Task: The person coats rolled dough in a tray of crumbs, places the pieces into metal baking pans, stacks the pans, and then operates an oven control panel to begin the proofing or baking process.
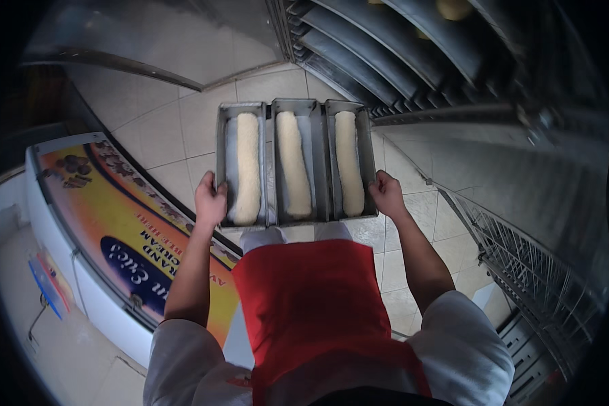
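Observation:
Three long metal loaf pans, joined side by side as one set, are held level out in front of my body. Each pan holds one long pale roll of dough: a left roll, a middle roll and a right roll. My left hand is closed on the set's left outer wall near its front corner. On the opposite side, my right hand grips the right outer wall. The fingers under the rims are partly hidden.
At the far right stands a rack with several dark trays, some bearing round pale pieces. A white chest freezer with a colourful printed top is on my left. A wire rack stands to the right. Pale floor tiles lie below.

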The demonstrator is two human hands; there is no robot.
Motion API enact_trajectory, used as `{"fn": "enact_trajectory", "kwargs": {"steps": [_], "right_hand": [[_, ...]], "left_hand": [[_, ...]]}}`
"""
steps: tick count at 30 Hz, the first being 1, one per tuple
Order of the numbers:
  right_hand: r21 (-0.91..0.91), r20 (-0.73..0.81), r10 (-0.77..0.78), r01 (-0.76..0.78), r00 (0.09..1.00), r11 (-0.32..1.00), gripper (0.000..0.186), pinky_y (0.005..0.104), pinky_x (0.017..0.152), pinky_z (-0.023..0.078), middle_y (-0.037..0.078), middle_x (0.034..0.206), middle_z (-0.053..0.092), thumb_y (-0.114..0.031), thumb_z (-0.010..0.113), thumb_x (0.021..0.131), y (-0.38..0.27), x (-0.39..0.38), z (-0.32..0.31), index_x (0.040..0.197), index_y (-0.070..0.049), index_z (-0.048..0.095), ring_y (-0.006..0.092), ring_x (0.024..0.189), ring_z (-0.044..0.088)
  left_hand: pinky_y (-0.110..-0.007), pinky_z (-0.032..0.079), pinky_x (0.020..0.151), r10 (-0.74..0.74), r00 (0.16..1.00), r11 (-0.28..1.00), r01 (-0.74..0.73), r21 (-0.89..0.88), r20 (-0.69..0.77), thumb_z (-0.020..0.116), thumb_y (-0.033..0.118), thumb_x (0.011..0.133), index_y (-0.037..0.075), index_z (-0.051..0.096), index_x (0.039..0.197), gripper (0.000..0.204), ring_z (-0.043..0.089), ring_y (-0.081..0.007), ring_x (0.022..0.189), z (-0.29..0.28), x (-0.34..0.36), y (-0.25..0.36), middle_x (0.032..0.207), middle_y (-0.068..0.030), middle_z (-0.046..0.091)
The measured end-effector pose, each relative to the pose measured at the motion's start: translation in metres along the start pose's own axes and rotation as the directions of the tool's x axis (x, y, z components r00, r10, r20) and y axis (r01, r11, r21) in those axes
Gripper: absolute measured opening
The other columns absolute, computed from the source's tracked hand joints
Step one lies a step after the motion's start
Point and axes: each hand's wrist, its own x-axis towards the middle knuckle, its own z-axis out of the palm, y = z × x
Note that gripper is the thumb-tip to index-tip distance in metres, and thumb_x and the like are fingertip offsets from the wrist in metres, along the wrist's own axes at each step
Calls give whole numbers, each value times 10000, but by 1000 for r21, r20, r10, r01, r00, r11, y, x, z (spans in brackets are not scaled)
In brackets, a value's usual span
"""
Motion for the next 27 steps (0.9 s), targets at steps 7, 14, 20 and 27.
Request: {"fn": "enact_trajectory", "kwargs": {"steps": [7,14,20,27], "right_hand": [[46,-285,309,-310,907,950,285,388,532,418,117,571,508,-159,632,938,127,124,123,735,-23,486,220,512,503],[-137,-518,352,-482,780,865,384,496,597,459,228,666,596,-299,604,979,219,189,188,745,-5,528,418,621,604],[-41,-521,522,-630,676,775,400,489,640,493,242,742,670,-309,518,1019,201,238,217,798,-6,657,426,714,657],[38,-518,561,-639,645,769,385,467,684,509,226,793,710,-306,523,1027,213,251,206,897,-4,723,404,751,693]], "left_hand": [[-512,474,749,98,959,978,-143,154,267,599,73,848,-13,517,910,134,601,-468,864,146,223,-60,880,-273,594],[-496,502,926,381,854,895,-436,89,355,606,80,854,20,597,1101,254,615,-438,1064,297,382,-93,1138,-241,628],[-487,506,926,345,844,847,-468,251,411,650,200,897,51,625,1137,284,628,-404,1071,321,457,-97,1158,-204,651],[-386,480,830,-390,901,914,355,-196,-188,713,447,930,-24,569,922,493,590,-269,888,348,327,-148,818,-109,546]]}}
